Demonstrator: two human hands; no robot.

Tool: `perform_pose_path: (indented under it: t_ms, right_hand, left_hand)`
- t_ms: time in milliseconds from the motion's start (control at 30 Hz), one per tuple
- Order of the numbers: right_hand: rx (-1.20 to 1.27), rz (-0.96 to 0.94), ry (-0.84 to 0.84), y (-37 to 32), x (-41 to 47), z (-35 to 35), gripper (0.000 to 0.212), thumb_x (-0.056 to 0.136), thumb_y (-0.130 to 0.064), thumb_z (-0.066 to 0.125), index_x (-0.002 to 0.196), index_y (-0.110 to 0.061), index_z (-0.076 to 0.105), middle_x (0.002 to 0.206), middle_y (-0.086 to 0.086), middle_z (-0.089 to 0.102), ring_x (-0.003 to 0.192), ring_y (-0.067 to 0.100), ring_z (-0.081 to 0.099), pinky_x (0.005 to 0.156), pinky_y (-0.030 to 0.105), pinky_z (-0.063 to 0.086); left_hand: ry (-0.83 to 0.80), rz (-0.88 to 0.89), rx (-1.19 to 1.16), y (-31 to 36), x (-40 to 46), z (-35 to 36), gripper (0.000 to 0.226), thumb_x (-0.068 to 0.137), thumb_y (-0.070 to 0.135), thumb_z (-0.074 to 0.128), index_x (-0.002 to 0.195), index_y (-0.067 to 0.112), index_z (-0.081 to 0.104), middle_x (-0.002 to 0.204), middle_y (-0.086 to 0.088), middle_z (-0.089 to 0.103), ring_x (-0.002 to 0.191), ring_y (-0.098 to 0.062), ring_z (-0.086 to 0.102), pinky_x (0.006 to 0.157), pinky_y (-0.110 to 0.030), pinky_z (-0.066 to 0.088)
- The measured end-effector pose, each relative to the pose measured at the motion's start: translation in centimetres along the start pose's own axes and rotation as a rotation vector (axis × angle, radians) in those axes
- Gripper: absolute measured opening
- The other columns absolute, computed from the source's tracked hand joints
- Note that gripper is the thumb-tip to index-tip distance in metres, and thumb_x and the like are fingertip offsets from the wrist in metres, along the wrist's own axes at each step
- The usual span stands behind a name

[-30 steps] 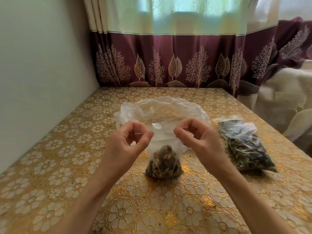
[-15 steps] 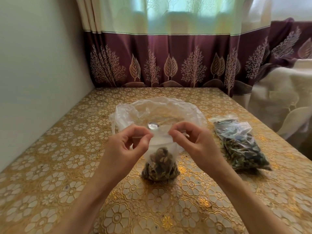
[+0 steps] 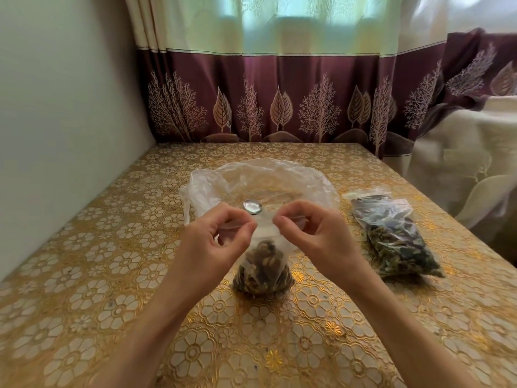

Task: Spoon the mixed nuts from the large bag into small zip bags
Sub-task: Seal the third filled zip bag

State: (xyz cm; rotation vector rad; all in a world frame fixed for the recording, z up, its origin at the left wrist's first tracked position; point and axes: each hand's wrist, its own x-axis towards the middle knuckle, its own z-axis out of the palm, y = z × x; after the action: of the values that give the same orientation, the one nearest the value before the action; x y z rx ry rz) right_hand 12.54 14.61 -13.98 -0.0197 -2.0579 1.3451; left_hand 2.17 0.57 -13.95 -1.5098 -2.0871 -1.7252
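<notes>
We see a small zip bag [image 3: 263, 264] of thin, clear, crinkled plastic standing on the table [image 3: 112, 247], its rounded bottom bulging with lumpy brown mixed nuts [image 3: 261, 271] and its long axis running upright, mouth toward the ceiling. The left hand [image 3: 216, 242] pinches the top strip between thumb and curled forefinger; the right hand [image 3: 319, 236] pinches the same strip just beside it, so both hands are closed on the bag's upper edge, thumbs nearly meeting over the middle.

Directly behind stands the large bag [image 3: 260, 183], a wide, milky, wrinkled sack with its mouth rolled open upward. The shiny round bowl of a metal spoon [image 3: 252, 206] shows inside it, just above the gap between the thumbs; its handle seems to run off to the right, though the plastic blurs it.

To the right, well apart, lie filled zip bags [image 3: 391, 236] of darker contents, flat on the table with their long axis running away from us. The table wears a glossy gold cloth embossed with flower medallions. A maroon curtain [image 3: 279, 102] printed with trees and leaves hangs behind.

Against half a second ago, the two hands have drawn closer together along the strip, and the spoon bowl now shows clear above them.
</notes>
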Motion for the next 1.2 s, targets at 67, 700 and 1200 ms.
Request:
perform_pose_path:
  t_ms: [67, 700, 1200]
  right_hand:
    - [-0.019, -0.013, -0.029, -0.1, 0.0, 0.1, 0.018, 0.085, -0.004, 0.064, 0.082, -0.021, 0.064, 0.067, -0.015, 0.063, 0.059, -0.001, 0.055, 0.055, 0.011, 0.042]
    - [-0.007, -0.041, 0.044, -0.4, -0.2, 0.3, 0.008, 0.079, -0.016, 0.071, 0.078, -0.022, 0.067, 0.067, -0.015, 0.065, 0.063, -0.001, 0.059, 0.06, 0.012, 0.045]
    - [-0.023, 0.2, 0.211, 0.2, -1.6, -7.1, 0.017, 0.088, -0.023, 0.058, 0.099, -0.016, 0.069, 0.089, -0.002, 0.074, 0.077, 0.013, 0.068, 0.063, 0.019, 0.053]
  left_hand:
    - [-0.007, 0.031, 0.013, 0.0, 0.1, -0.1, 0.021, 0.084, 0.004, 0.063, 0.083, 0.025, 0.066, 0.073, 0.012, 0.065, 0.068, 0.004, 0.058, 0.06, -0.006, 0.041]
    - [0.05, -0.01, -0.084, 0.3, 0.3, -0.2, 0.025, 0.065, 0.038, 0.072, 0.073, 0.015, 0.069, 0.072, 0.004, 0.07, 0.069, -0.01, 0.066, 0.065, -0.021, 0.053]
    - [-0.434, -0.425, -0.277, -1.7, 0.0, 0.7, 0.104, 0.046, 0.065, 0.079, 0.132, 0.032, 0.029, 0.129, 0.013, 0.055, 0.109, -0.003, 0.059, 0.085, -0.018, 0.05]
